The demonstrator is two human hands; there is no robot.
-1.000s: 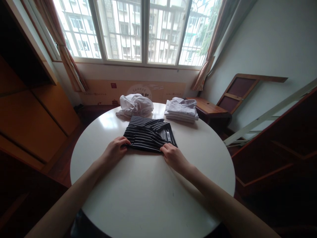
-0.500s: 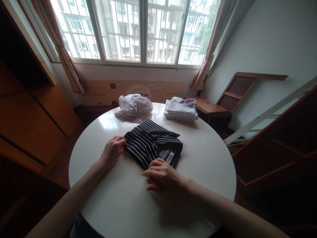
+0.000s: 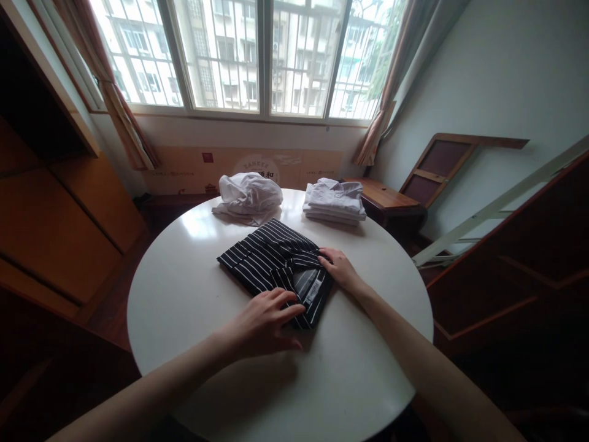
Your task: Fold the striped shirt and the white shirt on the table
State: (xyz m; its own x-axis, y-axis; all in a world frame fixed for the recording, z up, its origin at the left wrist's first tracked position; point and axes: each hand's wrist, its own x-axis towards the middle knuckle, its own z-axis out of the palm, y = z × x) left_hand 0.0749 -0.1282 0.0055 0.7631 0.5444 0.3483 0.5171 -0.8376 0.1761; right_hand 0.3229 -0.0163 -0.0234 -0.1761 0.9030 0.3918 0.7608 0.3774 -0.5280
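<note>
A black shirt with white stripes [image 3: 257,252] lies folded on the round white table [image 3: 184,331]. Its collar opening and a pale label [image 3: 315,290] face toward me on the right. My left hand [image 3: 267,322] hovers over the near edge by the collar, fingers spread and thumb apart from the cloth; it holds nothing. At the right corner, the fingers of my right hand [image 3: 341,269] are closed on the shirt's edge, the thumb hidden.
A crumpled white garment [image 3: 248,196] sits at the table's back left. To its right is a stack of folded white shirts [image 3: 334,201]. Beyond the table are a wooden bench [image 3: 386,193], a window [image 3: 221,55] and orange cabinets [image 3: 59,227].
My left hand has left the shirt's left corner and come to the near edge. My right hand has gone from the near edge to the right corner. The shirt has shifted slightly left.
</note>
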